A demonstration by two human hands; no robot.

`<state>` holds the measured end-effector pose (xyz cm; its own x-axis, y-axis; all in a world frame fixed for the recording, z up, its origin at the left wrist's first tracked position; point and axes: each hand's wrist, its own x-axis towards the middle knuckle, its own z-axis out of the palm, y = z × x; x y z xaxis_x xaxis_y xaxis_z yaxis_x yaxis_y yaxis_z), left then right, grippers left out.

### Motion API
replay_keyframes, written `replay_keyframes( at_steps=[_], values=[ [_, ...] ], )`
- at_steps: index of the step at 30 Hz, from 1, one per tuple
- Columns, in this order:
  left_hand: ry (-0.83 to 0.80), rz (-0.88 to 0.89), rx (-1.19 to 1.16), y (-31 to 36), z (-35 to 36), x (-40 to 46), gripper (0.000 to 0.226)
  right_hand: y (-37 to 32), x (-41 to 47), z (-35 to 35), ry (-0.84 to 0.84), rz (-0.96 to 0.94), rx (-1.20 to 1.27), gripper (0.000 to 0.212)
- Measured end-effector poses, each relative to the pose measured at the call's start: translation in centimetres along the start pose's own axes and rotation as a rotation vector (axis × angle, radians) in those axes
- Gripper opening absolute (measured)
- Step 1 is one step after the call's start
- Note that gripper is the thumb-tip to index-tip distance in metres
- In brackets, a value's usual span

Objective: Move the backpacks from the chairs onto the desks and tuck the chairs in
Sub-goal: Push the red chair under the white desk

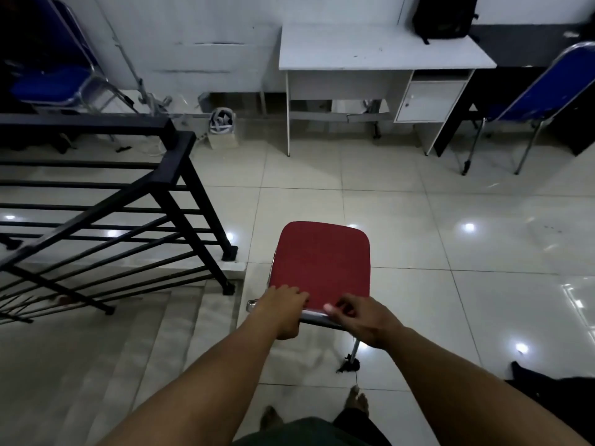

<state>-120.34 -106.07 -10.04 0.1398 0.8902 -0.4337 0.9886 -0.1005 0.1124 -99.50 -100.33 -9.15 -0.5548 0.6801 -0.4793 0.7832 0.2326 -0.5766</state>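
- Both hands gripped the chrome top rail of the red chair (323, 262): the left hand (285, 312) curled over its left end, the right hand (363, 320) closed on the right part.
- The chair stood on the tiled floor, well apart from the white desk (380, 49), its seat bare.
- Judged step: tucking this chair in; next it likely needed pushing straight ahead into the open knee space, clear of the stair railing (167, 175) on the left.
- A black backpack (444, 16) already sat on that desk.
- A blue chair (544, 88) stood by the dark desk beyond.
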Motion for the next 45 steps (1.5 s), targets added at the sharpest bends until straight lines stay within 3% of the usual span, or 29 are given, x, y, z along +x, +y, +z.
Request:
replay_keyframes(
  at_steps=[4, 6, 8, 16, 28, 45],
  values=[
    [-0.053, 0.09, -0.149, -1.2, -0.2, -0.5, 0.054, 0.2, -0.5, 0.7, -0.024, -0.099, -0.431, 0.062],
    [-0.015, 0.105, -0.128, -1.8, 0.0, -0.7, 0.054, 0.2, -0.4, 1.0, 0.016, -0.061, -0.485, 0.035],
    [0.027, 0.081, -0.097, -1.9, -0.1, -0.6, 0.052, -0.1, -0.1, 0.9, 0.06, -0.022, -0.49, 0.021],
    [0.058, 0.003, -0.032, -0.8, -0.2, 0.7, 0.06, 0.9, 0.3, 0.3, 0.111, -0.086, -0.597, 0.033],
    [0.141, -0.064, -0.048, 0.7, -1.9, 3.9, 0.062, 2.4, 2.1, -2.6, 0.192, -0.026, -0.623, 0.037],
    [0.166, -0.112, -0.016, 1.4, -6.0, 11.3, 0.061, 4.9, 7.2, -9.8, 0.211, -0.097, -0.576, 0.028]
  ],
)
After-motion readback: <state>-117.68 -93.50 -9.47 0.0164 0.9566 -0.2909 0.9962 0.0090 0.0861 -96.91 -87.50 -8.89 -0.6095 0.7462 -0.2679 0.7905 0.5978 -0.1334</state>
